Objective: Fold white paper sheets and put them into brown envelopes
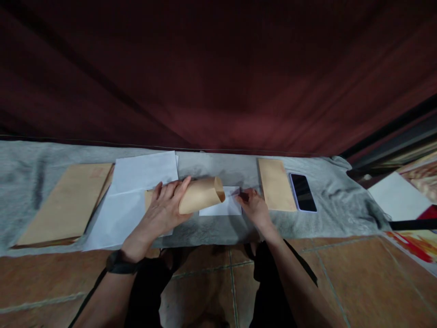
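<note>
My left hand (pixel 168 202) grips a brown paper envelope (pixel 200 196), its fingers spread over the top. The envelope bulges into a tube, and its open end faces right. A folded white sheet of paper (pixel 220 208) lies flat on the grey cloth, partly behind that open end. At the sheet's right edge, my right hand (pixel 254 206) pinches it with the fingertips. Whether any of the sheet is inside the envelope, I cannot tell.
White paper sheets (pixel 145 171) and a stack of large brown envelopes (pixel 68 200) lie at the left on the grey cloth (pixel 211 232). Another brown envelope (pixel 276 184) and a phone (pixel 303 192) are at the right. A dark red curtain (pixel 218 82) hangs behind.
</note>
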`<action>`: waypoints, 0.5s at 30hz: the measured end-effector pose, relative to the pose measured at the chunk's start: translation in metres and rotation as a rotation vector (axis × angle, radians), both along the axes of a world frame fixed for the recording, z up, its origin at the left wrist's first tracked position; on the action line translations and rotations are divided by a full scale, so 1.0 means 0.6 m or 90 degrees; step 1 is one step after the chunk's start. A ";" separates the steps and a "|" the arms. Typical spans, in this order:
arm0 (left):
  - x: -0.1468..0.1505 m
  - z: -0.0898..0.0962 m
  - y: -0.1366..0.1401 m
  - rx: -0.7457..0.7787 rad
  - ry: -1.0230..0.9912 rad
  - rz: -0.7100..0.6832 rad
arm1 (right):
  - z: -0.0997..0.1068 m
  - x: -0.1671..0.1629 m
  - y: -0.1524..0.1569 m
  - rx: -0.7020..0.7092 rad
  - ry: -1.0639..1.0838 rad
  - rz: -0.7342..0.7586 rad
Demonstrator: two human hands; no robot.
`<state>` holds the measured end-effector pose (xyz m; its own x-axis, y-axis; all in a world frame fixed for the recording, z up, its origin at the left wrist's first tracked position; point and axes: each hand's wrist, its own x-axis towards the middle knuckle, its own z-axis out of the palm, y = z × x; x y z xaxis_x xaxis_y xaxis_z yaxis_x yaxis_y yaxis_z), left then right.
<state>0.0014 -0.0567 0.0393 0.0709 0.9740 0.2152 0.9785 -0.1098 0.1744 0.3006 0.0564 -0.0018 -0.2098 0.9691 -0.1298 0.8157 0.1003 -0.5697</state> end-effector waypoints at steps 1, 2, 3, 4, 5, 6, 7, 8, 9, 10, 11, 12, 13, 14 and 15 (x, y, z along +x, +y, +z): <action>-0.004 -0.004 0.000 -0.004 0.002 0.002 | 0.003 -0.009 -0.009 0.012 -0.056 0.000; -0.008 -0.008 0.000 -0.010 0.003 0.005 | 0.006 -0.017 -0.018 0.020 -0.100 0.003; -0.012 -0.012 0.001 -0.019 0.003 0.007 | 0.008 -0.025 -0.025 0.028 -0.132 0.004; -0.015 -0.015 0.001 -0.027 0.003 0.008 | 0.011 -0.031 -0.030 0.034 -0.153 0.007; -0.017 -0.019 0.001 -0.037 0.002 0.009 | 0.012 -0.035 -0.033 0.038 -0.165 0.010; -0.019 -0.022 0.002 -0.047 0.001 0.010 | 0.013 -0.038 -0.035 0.040 -0.171 0.012; -0.020 -0.024 0.003 -0.057 0.000 0.010 | 0.013 -0.039 -0.036 0.040 -0.174 0.015; -0.021 -0.026 0.004 -0.068 0.000 0.010 | 0.012 -0.039 -0.035 0.038 -0.174 0.014; -0.021 -0.028 0.005 -0.077 0.000 0.009 | 0.011 -0.039 -0.034 0.037 -0.173 0.013; -0.021 -0.029 0.006 -0.085 0.002 0.009 | 0.009 -0.038 -0.033 0.036 -0.170 0.012; -0.022 -0.030 0.007 -0.089 0.001 0.007 | 0.008 -0.037 -0.032 0.035 -0.166 0.012; -0.023 -0.031 0.008 -0.091 -0.001 0.007 | 0.006 -0.037 -0.031 0.033 -0.161 0.011; -0.024 -0.032 0.009 -0.090 -0.006 0.009 | 0.005 -0.037 -0.030 0.029 -0.156 0.010; -0.025 -0.033 0.009 -0.089 -0.011 0.013 | 0.005 -0.037 -0.030 0.025 -0.153 0.008; -0.027 -0.034 0.010 -0.088 -0.016 0.018 | 0.005 -0.038 -0.030 0.020 -0.151 0.005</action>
